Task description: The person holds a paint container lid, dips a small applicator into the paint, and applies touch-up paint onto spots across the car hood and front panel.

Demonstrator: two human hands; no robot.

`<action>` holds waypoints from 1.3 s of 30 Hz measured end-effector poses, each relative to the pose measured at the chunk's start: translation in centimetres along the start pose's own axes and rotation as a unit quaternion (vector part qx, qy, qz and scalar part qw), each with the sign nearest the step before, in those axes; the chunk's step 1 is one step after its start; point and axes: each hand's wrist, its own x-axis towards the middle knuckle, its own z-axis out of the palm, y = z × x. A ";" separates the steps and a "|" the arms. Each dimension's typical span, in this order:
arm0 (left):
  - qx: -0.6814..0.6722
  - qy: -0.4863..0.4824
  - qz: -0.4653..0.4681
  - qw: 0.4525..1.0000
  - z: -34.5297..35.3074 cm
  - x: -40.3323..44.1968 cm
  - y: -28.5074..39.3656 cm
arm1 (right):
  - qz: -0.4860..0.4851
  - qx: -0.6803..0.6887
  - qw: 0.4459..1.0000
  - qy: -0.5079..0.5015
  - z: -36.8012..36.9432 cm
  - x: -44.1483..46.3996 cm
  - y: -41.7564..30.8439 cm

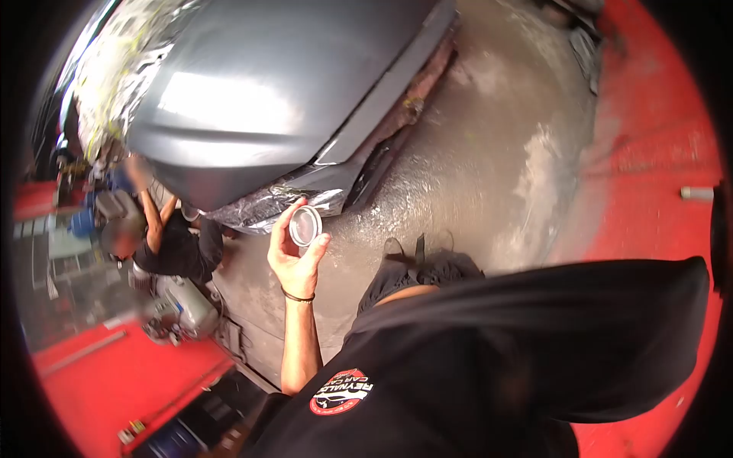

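Black clothes are on the co-worker [182, 244] at left, whose arms reach up near the grey car panel [298, 91]. Next, just below the shiny film [263, 204], my left hand [294, 265] pinches a round piece [307, 227] between thumb and fingers; perhaps a lid, I cannot see well. I judge this step as holding it up; the next move calls for a steady pinch. My right hand is not visible.

Black logo shirt [473, 366], dark bracelet [297, 298]
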 end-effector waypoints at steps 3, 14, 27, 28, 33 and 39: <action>-0.012 -0.034 0.012 0.999 -1.5 -0.5 -1.4 | -0.047 -0.001 0.999 0.015 2.0 1.6 0.2; -0.029 -0.093 -0.044 0.994 -1.9 -2.6 -2.8 | -0.069 -0.039 0.995 0.054 6.4 3.3 1.0; -0.026 -0.120 -0.067 0.990 -1.3 -2.5 -2.6 | -0.041 -0.024 0.996 0.078 6.3 3.8 0.6; -0.053 -0.117 -0.068 0.989 -1.2 -2.6 -2.9 | -0.029 -0.028 0.997 0.072 6.4 3.8 1.2; -0.060 -0.099 -0.088 0.989 -0.7 -2.5 -2.8 | -0.008 -0.002 0.999 0.044 4.9 3.6 1.5; -0.073 -0.096 -0.076 0.990 0.5 -3.5 -2.5 | 0.023 0.015 1.000 0.001 3.1 4.2 0.8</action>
